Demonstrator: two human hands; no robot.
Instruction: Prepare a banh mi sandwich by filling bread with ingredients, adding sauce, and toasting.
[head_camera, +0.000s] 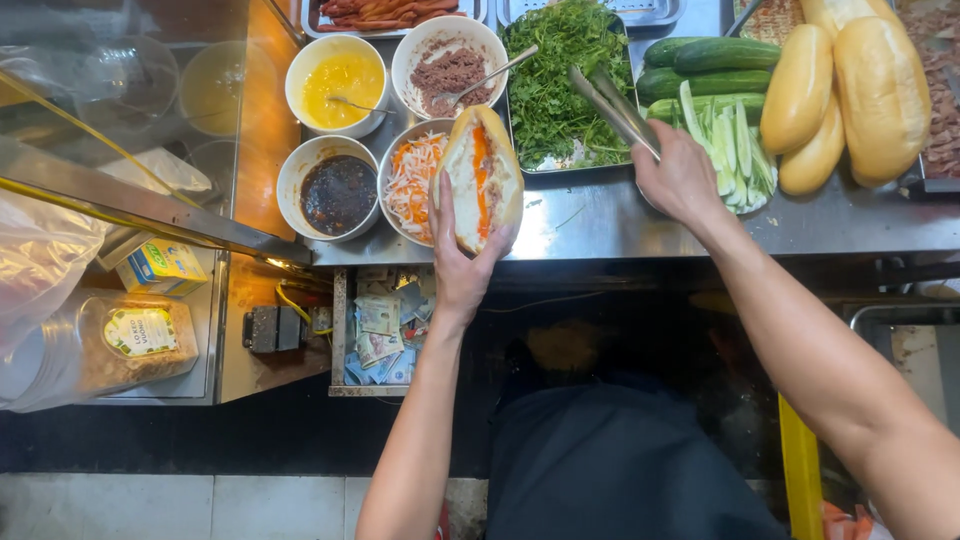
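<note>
My left hand (458, 262) holds a split baguette sandwich (482, 176) open side up, with orange carrot strips and meat filling showing inside. It hovers at the steel counter's front edge (600, 225), beside a bowl of shredded carrot and radish pickle (412, 186). My right hand (680, 180) grips metal tongs (610, 108) whose tips reach over a tray of green herbs (565, 80). Cucumber spears (735, 150) lie just right of that hand.
Bowls of yellow sauce (340, 82), minced meat with a spoon (448, 70) and dark sauce (338, 192) stand at the left. Whole cucumbers (710, 62) and plain baguettes (850, 90) lie at the right. An open drawer with banknotes (382, 330) sits below the counter.
</note>
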